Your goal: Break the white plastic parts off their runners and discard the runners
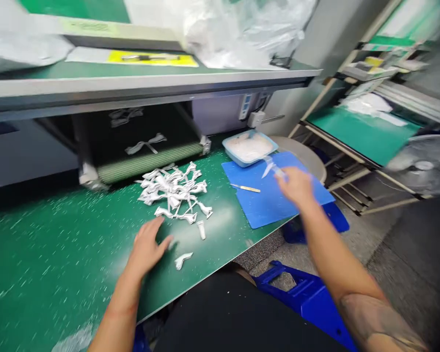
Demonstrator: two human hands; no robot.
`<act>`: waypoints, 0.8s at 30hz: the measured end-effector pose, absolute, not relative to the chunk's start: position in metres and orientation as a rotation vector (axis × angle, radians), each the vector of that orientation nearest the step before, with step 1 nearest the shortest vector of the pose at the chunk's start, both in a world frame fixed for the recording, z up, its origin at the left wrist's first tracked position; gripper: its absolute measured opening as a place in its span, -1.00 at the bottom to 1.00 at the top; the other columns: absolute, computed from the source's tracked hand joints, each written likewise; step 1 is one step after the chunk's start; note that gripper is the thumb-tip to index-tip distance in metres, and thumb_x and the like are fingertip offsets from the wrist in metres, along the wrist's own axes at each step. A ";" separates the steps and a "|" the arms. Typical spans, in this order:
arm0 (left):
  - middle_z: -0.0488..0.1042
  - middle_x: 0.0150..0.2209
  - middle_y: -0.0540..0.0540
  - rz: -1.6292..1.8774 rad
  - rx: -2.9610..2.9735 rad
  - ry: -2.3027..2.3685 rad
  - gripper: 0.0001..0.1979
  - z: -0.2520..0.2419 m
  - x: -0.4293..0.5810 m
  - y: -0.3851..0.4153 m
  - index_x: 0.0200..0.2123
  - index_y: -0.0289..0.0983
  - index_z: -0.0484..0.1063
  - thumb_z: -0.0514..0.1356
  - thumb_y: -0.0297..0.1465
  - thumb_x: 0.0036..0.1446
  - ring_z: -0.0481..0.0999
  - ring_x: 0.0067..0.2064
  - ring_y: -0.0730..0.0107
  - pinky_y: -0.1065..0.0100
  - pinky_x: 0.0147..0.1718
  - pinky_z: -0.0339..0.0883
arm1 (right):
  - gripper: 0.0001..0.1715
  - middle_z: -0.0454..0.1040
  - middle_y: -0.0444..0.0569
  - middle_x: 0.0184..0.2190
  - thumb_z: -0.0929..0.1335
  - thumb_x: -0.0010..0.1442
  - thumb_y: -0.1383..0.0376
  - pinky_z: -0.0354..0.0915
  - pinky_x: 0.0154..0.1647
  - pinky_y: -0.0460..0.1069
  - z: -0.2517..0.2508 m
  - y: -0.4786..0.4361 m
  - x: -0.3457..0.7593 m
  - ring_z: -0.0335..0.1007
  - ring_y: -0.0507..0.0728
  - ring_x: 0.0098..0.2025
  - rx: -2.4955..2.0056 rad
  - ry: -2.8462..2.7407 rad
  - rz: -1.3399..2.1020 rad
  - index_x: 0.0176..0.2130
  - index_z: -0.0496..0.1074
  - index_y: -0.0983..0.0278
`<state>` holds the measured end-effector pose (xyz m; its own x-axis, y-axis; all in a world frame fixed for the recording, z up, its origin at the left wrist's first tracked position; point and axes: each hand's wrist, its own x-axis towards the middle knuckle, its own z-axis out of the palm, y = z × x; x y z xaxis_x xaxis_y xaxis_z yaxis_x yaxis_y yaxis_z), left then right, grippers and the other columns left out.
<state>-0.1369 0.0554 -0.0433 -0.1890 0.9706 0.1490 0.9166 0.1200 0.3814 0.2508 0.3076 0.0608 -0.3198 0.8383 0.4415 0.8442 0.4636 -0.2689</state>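
Note:
My left hand (147,248) hovers over the green tabletop with thumb and fingers apart, holding nothing. Just beyond it lies a heap of white moulded plastic parts (174,188), several joined by thin stems. Two single white pieces, one upright (201,230) and one slanted (184,260), lie apart from the heap, to the right of my left hand. Over a blue mat (256,210), my right hand (296,185) pinches a white plastic piece (269,167), blurred by motion. A thin craft knife (247,188) with a tan handle rests on the mat's left part.
A light-blue tray (238,159) of whitish contents stands behind the mat. A conveyor belt (146,159) carrying white parts ends behind the heap. Above runs a shelf edge (150,93). A blue stool (311,293) is by the table, and a green-topped bench (366,132) stands right.

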 end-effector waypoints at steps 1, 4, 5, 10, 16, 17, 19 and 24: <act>0.29 0.19 -0.20 0.591 1.923 2.310 -0.50 -0.043 -0.142 0.064 0.15 -0.23 0.23 0.08 -0.13 0.22 0.24 0.18 0.02 0.00 0.11 0.19 | -0.31 0.31 0.54 -0.07 0.27 0.21 0.00 0.13 -0.11 0.19 0.071 0.328 0.261 0.27 0.31 -0.06 -1.427 -2.133 -0.045 -0.05 0.35 0.63; 0.30 0.18 -0.18 0.461 1.952 2.391 -0.61 -0.045 -0.157 0.086 0.11 -0.23 0.31 0.09 -0.35 0.21 0.22 0.16 -0.02 -0.03 0.08 0.18 | -0.16 0.15 0.56 0.12 0.31 0.18 0.01 0.14 0.04 0.20 0.069 0.349 0.242 0.19 0.32 0.10 -1.403 -2.048 -0.099 0.17 0.13 0.62; 0.34 0.13 -0.20 0.443 1.946 2.390 -0.64 -0.046 -0.159 0.090 0.07 -0.23 0.35 0.10 -0.39 0.20 0.24 0.13 -0.02 -0.03 0.06 0.18 | -0.24 0.23 0.46 0.10 0.30 0.19 0.04 0.16 0.08 0.18 0.058 0.337 0.224 0.21 0.29 0.10 -1.322 -2.093 -0.059 0.15 0.19 0.55; 0.44 -0.15 -0.15 0.448 1.935 2.287 -0.84 -0.051 -0.144 0.074 -0.17 -0.23 0.42 0.10 -0.35 0.23 0.35 -0.05 0.11 0.08 -0.01 0.22 | -0.64 0.44 0.08 -0.02 0.25 0.27 0.17 0.23 0.07 0.10 -0.019 0.214 0.119 0.32 0.19 0.03 -0.688 -2.706 0.392 -0.02 0.39 0.28; 0.40 -0.17 -0.16 0.613 1.730 2.236 -0.80 -0.051 -0.110 0.009 -0.11 -0.29 0.30 -0.03 -0.35 0.32 0.36 -0.11 0.22 0.20 -0.08 0.28 | -0.74 0.44 0.00 -0.21 0.23 0.31 0.20 0.15 -0.14 0.04 -0.043 0.161 0.073 0.29 0.15 -0.15 -0.444 -3.044 0.503 -0.10 0.41 0.26; 0.40 -0.17 -0.14 0.613 1.726 2.223 -0.79 -0.050 -0.107 0.003 -0.09 -0.27 0.30 -0.03 -0.33 0.32 0.36 -0.11 0.22 0.19 -0.07 0.27 | -0.74 0.43 -0.03 -0.27 0.21 0.33 0.21 0.12 -0.19 0.03 -0.042 0.163 0.073 0.27 0.13 -0.21 -0.411 -3.057 0.509 -0.15 0.41 0.25; 0.42 -0.17 -0.10 0.582 1.765 2.183 -0.78 -0.046 -0.102 -0.004 -0.06 -0.23 0.31 -0.01 -0.29 0.32 0.35 -0.10 0.22 0.18 -0.06 0.24 | -0.73 0.42 -0.04 -0.27 0.18 0.35 0.21 0.06 -0.22 0.02 -0.041 0.167 0.073 0.23 0.11 -0.22 -0.348 -3.025 0.462 -0.17 0.40 0.25; 0.44 -0.22 -0.10 0.569 1.850 2.208 -0.86 -0.042 -0.100 -0.003 -0.18 -0.24 0.36 0.04 -0.37 0.29 0.34 -0.13 0.20 0.15 -0.10 0.21 | -0.81 0.39 -0.03 -0.29 0.25 0.31 0.23 -0.05 -0.28 0.03 -0.043 0.166 0.069 0.16 0.11 -0.25 -0.099 -3.112 0.256 -0.28 0.37 0.29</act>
<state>-0.1000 -0.0030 -0.0417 -0.1932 0.9772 0.0884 0.8980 0.1398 0.4172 0.0694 0.1656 -0.0435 -0.9978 0.0648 0.0123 0.0619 0.9846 -0.1636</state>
